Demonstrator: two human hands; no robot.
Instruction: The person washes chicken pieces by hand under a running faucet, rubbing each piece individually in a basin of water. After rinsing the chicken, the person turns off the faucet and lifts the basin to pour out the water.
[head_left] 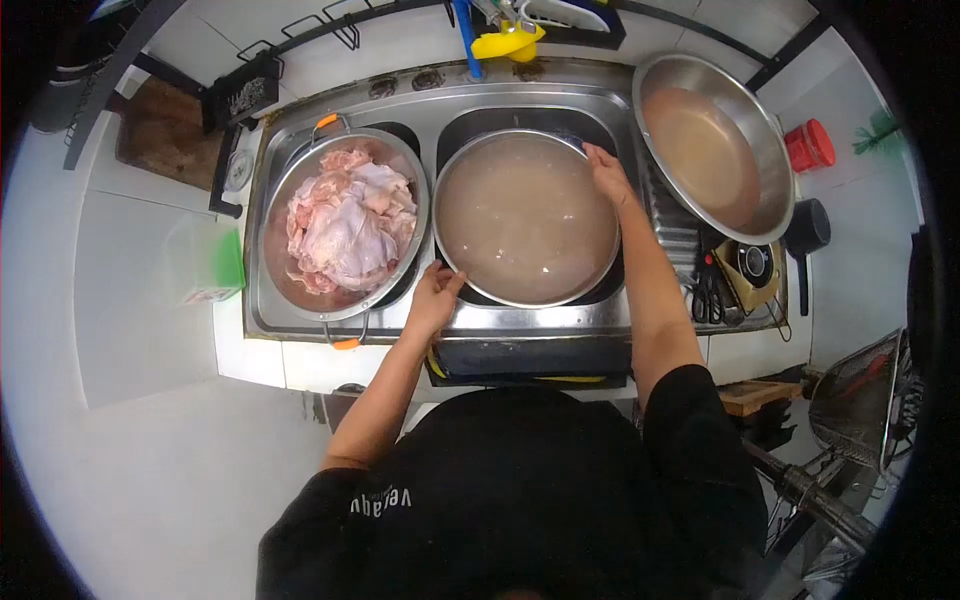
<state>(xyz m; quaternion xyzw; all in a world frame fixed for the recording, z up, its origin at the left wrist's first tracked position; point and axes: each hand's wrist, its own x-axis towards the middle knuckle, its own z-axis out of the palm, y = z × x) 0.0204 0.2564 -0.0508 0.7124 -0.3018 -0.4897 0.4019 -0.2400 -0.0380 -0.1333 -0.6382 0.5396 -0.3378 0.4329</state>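
Note:
A wide steel basin (470,170) full of cloudy brownish water rests in the right bowl of a double steel sink (520,100). My left hand (436,296) grips the basin's near left rim. My right hand (607,172) holds its far right rim. In the left sink bowl sits a steel colander (283,270) with orange-tipped handles, piled with raw pale pink chicken pieces (347,218).
A second steel basin (775,150) with a little brownish water leans on the drainboard at right. A red lidded container (810,145), a black ladle (806,232), scissors (708,298) and a green box (215,268) are near. A faucet with a yellow funnel (508,40) stands behind the sink.

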